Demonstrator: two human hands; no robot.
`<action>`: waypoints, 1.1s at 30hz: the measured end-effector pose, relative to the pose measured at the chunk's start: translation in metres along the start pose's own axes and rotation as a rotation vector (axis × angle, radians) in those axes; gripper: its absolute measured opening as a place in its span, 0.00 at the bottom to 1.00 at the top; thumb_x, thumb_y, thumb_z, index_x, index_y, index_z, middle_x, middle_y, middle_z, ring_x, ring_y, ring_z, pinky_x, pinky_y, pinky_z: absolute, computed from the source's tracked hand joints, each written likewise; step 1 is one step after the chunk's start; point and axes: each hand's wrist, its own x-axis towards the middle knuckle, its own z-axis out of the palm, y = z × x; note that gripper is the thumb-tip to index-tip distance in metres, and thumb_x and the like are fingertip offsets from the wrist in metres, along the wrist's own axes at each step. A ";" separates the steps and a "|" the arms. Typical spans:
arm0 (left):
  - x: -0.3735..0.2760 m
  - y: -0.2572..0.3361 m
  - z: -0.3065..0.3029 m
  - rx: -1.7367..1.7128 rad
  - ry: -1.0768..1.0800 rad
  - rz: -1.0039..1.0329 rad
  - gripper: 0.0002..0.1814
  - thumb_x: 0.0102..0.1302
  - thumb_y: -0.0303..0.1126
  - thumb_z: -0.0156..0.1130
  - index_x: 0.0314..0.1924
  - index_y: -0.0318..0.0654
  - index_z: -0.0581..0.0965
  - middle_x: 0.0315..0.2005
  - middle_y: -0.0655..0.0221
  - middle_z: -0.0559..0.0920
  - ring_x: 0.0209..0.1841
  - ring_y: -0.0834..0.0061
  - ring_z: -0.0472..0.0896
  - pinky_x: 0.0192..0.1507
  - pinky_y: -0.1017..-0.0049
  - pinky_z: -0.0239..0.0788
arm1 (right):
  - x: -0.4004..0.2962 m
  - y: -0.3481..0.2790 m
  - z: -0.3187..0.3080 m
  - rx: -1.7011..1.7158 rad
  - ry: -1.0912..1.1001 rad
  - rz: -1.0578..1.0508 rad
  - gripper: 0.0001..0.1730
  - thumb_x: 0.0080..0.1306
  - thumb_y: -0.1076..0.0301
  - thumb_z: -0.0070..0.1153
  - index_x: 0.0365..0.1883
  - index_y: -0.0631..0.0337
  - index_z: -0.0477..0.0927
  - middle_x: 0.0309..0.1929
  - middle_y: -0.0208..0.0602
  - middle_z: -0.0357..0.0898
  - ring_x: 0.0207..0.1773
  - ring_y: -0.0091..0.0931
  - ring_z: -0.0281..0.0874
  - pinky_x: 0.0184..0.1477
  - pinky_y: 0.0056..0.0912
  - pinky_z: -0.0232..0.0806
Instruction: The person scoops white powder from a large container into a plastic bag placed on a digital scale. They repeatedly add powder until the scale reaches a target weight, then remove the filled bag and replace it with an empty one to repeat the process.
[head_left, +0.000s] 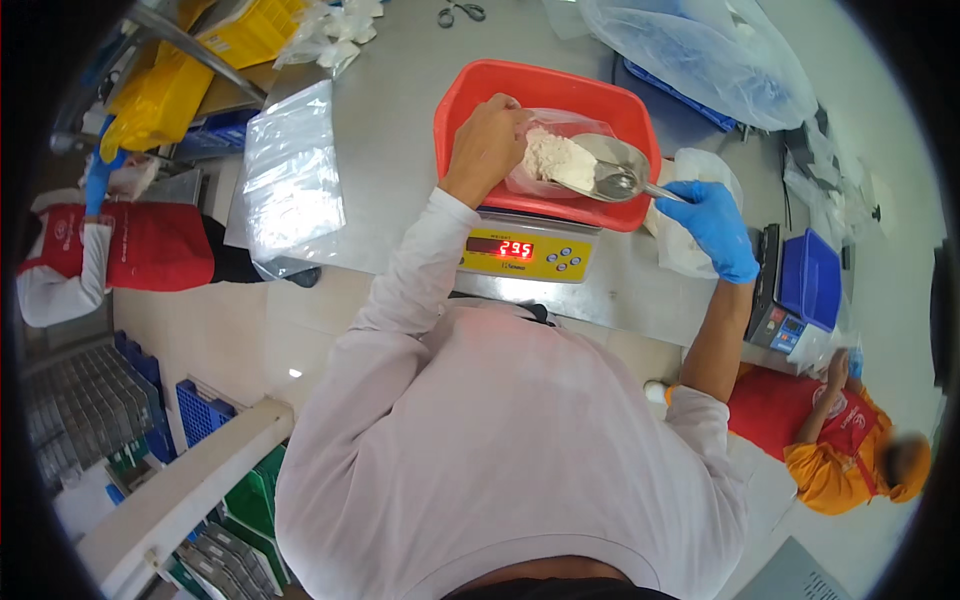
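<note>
My bare left hand (491, 146) grips the edge of a clear plastic bag (581, 124) inside a red plastic tub (540, 79). In my blue-gloved right hand (709, 225) is the handle of a metal scoop (626, 176), tilted into the bag's mouth. Off-white powder (559, 157) lies on the scoop and at the bag's opening; how much is inside the bag cannot be made out. The tub rests on a yellow-fronted digital scale (525, 251) with a lit red display. Under and beside my right hand is a white plastic bag (679, 251), partly hidden.
Flat clear bags (292, 172) are stacked at the left of the steel table (390, 97). Scissors (461, 13) lie at the back. A large plastic sack (712, 60) sits back right, a blue tray (810, 277) on another scale at right. Co-workers in red aprons (157, 244) stand on both sides.
</note>
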 end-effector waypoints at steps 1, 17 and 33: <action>-0.001 0.001 -0.001 -0.018 -0.010 -0.008 0.16 0.56 0.26 0.60 0.45 0.40 0.83 0.47 0.62 0.79 0.49 0.57 0.78 0.49 0.61 0.73 | 0.001 0.010 -0.002 0.063 -0.005 0.025 0.18 0.60 0.62 0.63 0.43 0.66 0.85 0.22 0.29 0.77 0.27 0.16 0.68 0.30 0.24 0.63; 0.000 -0.001 -0.034 -0.210 0.155 0.009 0.14 0.56 0.33 0.64 0.43 0.44 0.85 0.49 0.57 0.80 0.52 0.57 0.78 0.55 0.66 0.69 | -0.019 0.026 -0.013 0.289 0.024 0.140 0.18 0.59 0.62 0.67 0.45 0.62 0.86 0.32 0.28 0.83 0.33 0.16 0.73 0.37 0.21 0.65; -0.011 -0.014 -0.044 -0.335 0.160 -0.048 0.14 0.57 0.30 0.63 0.45 0.45 0.85 0.49 0.60 0.81 0.52 0.62 0.79 0.55 0.70 0.69 | 0.012 0.033 -0.002 0.231 -0.064 0.068 0.19 0.60 0.62 0.65 0.46 0.65 0.85 0.32 0.29 0.82 0.34 0.19 0.74 0.40 0.25 0.66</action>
